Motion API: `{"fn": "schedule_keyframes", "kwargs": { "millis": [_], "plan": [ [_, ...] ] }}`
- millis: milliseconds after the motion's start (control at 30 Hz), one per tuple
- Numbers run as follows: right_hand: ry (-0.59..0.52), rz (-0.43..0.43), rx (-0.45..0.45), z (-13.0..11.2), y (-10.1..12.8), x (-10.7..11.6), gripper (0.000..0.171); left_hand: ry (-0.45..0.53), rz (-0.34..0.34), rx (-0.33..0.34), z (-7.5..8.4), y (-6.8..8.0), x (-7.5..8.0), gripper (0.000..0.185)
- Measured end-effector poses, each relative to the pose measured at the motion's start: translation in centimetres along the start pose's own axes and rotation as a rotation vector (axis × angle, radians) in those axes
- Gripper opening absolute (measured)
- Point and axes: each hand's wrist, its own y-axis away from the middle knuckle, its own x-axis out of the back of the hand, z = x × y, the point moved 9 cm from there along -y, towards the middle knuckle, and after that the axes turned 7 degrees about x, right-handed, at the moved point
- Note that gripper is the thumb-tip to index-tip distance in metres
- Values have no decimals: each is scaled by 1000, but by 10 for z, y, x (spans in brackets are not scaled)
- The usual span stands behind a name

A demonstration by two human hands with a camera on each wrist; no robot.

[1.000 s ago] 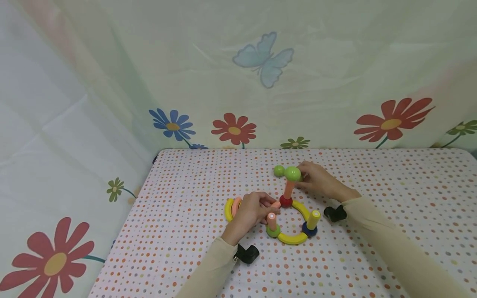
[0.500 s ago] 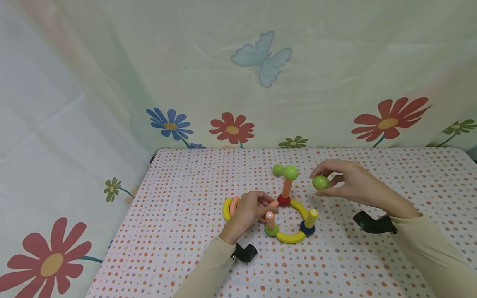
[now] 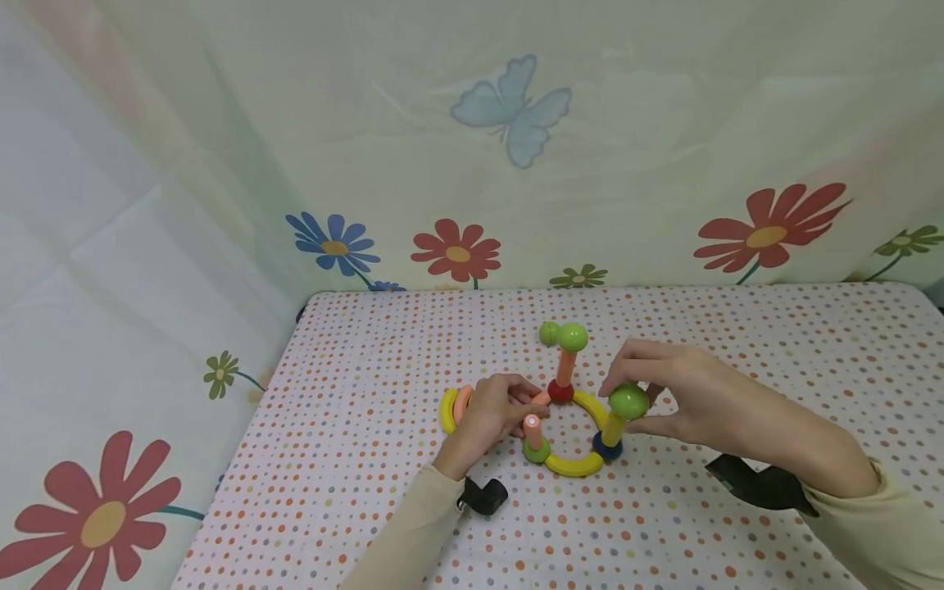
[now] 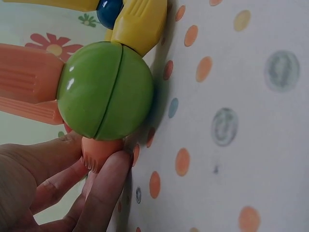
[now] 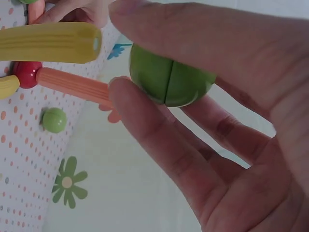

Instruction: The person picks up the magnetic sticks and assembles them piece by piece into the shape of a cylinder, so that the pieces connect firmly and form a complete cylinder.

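Observation:
A toy ring of yellow arcs (image 3: 574,465) and balls lies on the dotted tablecloth. My right hand (image 3: 621,406) pinches a green ball (image 3: 629,400) (image 5: 169,79) at the top of the yellow stick (image 3: 612,428) (image 5: 48,42), which stands on a blue ball (image 3: 606,449). My left hand (image 3: 533,403) pinches a low orange piece (image 3: 543,400) (image 4: 104,152) beside the red ball (image 3: 560,392). An orange stick (image 3: 565,369) rises from that red ball and carries a green ball (image 3: 573,337). A short orange stick (image 3: 533,430) stands on a green ball (image 3: 537,451) (image 4: 106,92).
A loose green ball (image 3: 549,333) (image 5: 54,120) sits behind the ring. A spare yellow arc (image 3: 447,410) and an orange arc (image 3: 462,403) lie left of my left hand. A flowered curtain hangs behind the table, and the table's left edge (image 3: 243,459) is near.
My right hand left the tall orange stick, swung right holding a green ball, then brought it down-left onto the yellow stick. The left hand has stayed in place.

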Motion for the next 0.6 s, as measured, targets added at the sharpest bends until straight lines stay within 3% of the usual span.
{"fn": "schedule_keyframes", "kwargs": {
  "millis": [333,600],
  "plan": [
    [-24,-96,-124,6,3,-16,47,-7,11,-9,1,-1,1,23],
    [8,-77,-114,5,5,-17,47,-5,7,0,0,-2,1,22]
  ]
}}
